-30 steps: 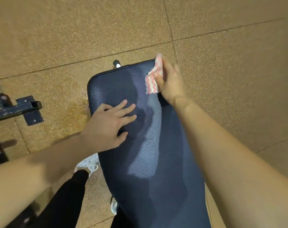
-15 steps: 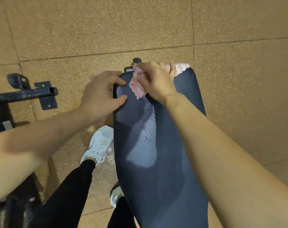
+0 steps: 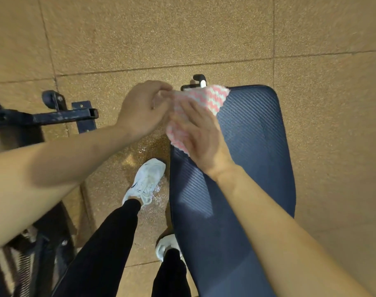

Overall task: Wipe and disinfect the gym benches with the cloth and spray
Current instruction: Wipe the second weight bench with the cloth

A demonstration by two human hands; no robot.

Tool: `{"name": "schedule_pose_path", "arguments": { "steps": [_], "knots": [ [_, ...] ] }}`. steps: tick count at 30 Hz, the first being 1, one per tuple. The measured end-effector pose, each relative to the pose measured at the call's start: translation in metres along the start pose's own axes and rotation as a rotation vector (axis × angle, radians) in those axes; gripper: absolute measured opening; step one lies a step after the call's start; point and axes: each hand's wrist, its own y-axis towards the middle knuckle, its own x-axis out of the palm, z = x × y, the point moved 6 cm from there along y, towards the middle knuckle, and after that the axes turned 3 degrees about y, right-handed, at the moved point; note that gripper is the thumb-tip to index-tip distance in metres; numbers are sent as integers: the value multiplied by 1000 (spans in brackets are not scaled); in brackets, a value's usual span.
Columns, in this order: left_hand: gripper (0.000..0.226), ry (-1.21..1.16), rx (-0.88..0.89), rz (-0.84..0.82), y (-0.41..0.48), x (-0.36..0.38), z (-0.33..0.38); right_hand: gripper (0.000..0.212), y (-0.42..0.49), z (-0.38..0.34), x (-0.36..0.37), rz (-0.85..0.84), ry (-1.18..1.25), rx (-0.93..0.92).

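Pink-and-white cloth (image 3: 212,97) sits on the far left corner of the navy bench pad (image 3: 253,146). Palm-down over it, the right hand (image 3: 201,133) presses with straight fingers, forearm crossing the pad. Just off the pad's edge, the left hand (image 3: 142,107) pinches the cloth's corner, fingers curled.

A second ago the left hand (image 3: 143,108) lay flat on the worktop (image 3: 253,146). It has since come off the pad and its curled fingers now pinch the cloth (image 3: 208,98) at the far left corner. The right hand (image 3: 201,138) has carried the cloth from the far right corner across to that left corner and now lies over it, blurred with motion. The worktop now sits further right in view.
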Motion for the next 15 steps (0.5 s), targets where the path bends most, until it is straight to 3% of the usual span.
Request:
{"name": "schedule_pose_path", "arguments": {
  "steps": [2,5,8,15],
  "knots": [
    [46,-19,63,-162,7,19,17,47,-28,8,-12,158,54,137],
    [60,-17,97,-322,7,48,29,53,-68,16,-19,186,-73,363],
    [63,-34,78,-243,0,58,25,64,-97,21,-12,113,-116,485],
    [88,-284,-121,-65,-48,79,-3,69,-108,25,-3,1,-108,486]
  ]
}}
